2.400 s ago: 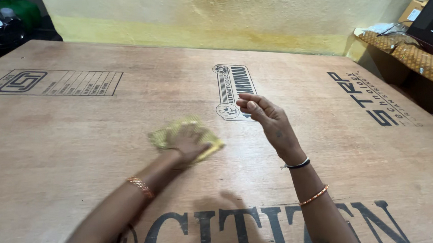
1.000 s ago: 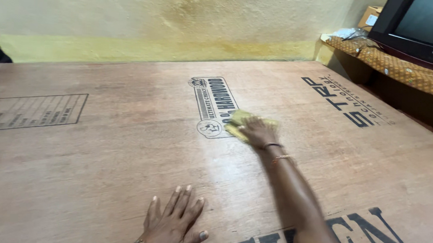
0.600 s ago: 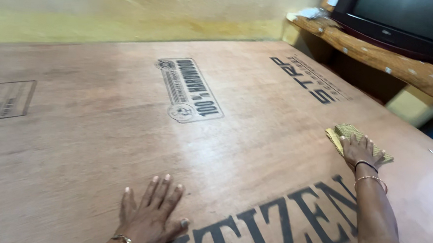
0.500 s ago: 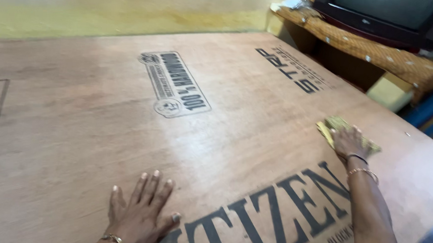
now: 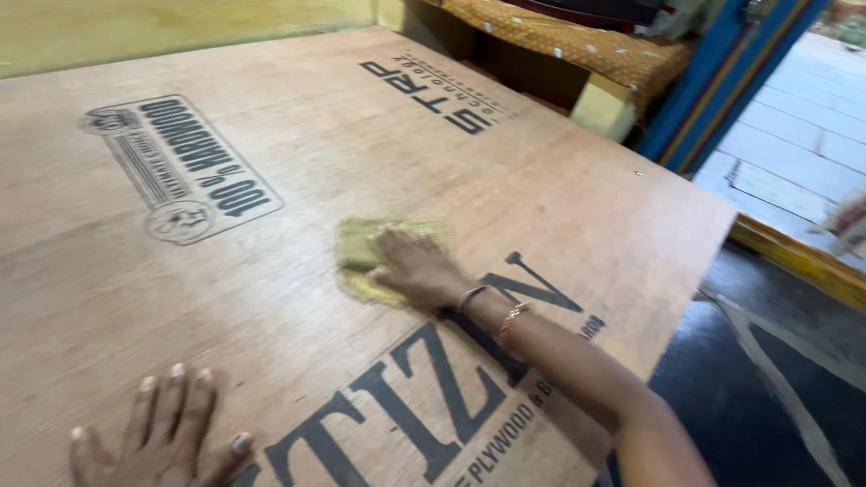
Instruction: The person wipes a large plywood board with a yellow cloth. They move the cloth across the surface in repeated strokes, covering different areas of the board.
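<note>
Since half a second before, the right hand [image 5: 416, 270] slid the yellow cloth [image 5: 372, 257] leftward across the plywood board [image 5: 261, 113], fingers flat on it. Left hand [image 5: 155, 447] rested, fingers spread. Wiping was underway; bare board beside it looked next.

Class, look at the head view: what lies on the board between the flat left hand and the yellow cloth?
Only bare plywood board and printed black lettering separate the left hand from the yellow cloth.

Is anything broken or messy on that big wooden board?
Nothing stands out. The plywood sheet looks whole and flat, with no spill. The right hand presses a yellow cloth flat on it; the left hand rests open.
</note>
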